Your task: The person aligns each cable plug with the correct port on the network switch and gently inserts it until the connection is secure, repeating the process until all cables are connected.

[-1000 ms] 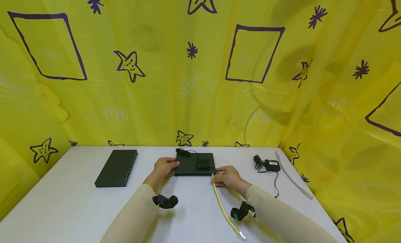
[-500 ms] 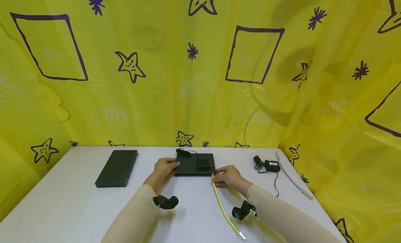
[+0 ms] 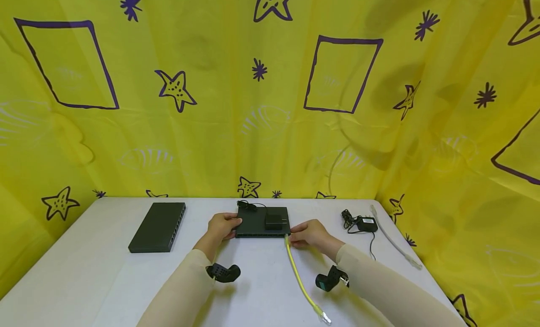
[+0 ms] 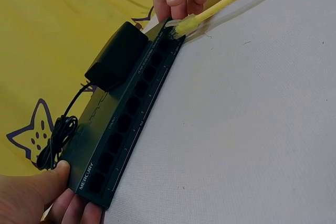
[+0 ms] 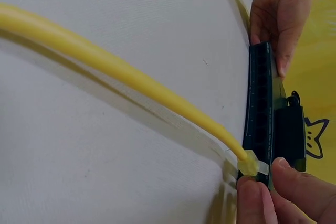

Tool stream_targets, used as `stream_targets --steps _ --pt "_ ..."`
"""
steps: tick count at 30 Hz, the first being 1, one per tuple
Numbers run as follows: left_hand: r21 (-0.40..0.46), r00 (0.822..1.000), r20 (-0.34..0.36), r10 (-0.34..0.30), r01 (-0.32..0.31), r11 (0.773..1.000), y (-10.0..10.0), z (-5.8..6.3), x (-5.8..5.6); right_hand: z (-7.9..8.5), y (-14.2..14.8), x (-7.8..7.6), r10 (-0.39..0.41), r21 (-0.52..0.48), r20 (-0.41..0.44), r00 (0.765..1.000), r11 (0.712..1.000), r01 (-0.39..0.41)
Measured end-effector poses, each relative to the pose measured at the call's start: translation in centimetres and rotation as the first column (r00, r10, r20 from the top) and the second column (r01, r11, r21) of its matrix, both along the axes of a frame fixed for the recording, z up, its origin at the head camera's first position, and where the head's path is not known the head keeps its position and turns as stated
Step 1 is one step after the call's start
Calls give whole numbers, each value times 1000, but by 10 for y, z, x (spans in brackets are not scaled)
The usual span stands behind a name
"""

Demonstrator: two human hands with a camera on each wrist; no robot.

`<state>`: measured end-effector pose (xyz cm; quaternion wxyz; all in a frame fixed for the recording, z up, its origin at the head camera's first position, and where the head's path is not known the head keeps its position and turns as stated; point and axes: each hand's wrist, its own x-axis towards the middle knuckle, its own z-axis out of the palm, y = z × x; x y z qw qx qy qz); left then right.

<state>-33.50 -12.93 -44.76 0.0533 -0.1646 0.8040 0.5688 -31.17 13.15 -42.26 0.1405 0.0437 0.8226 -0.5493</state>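
A black network switch (image 3: 253, 222) marked MERCURY lies mid-table, its row of ports facing me. My left hand (image 3: 220, 225) grips its left end, thumb on top and fingers below, as the left wrist view shows. A yellow network cable (image 3: 298, 275) has its plug (image 5: 249, 163) in the port at the right end; the other end lies loose toward me. Beside that plug, my right hand (image 3: 311, 234) holds the switch's right end between thumb and fingers, off the cable. On the switch rests a black power adapter (image 4: 118, 56) with its bundled cord (image 4: 58, 140).
A second black switch (image 3: 157, 227) lies at the left of the white table (image 3: 105, 280). To the right are another power adapter (image 3: 367, 223) with its cord and a grey network cable (image 3: 394, 240). A yellow patterned curtain (image 3: 228, 130) stands behind the table.
My right hand's fingers have come off the yellow cable's plug and shifted slightly right, to the switch's end. The left hand and switch stay in place.
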Motion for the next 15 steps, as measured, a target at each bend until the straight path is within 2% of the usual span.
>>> stream_targets --steps 10,15 --pt "14 1000 -9 1 0 1000 1 1 2 4 4 -9 37 39 -12 999 999 -37" --pt "17 1000 -4 -2 2 1000 1 1 3 6 4 -13 26 -17 -6 1000 1000 -26"
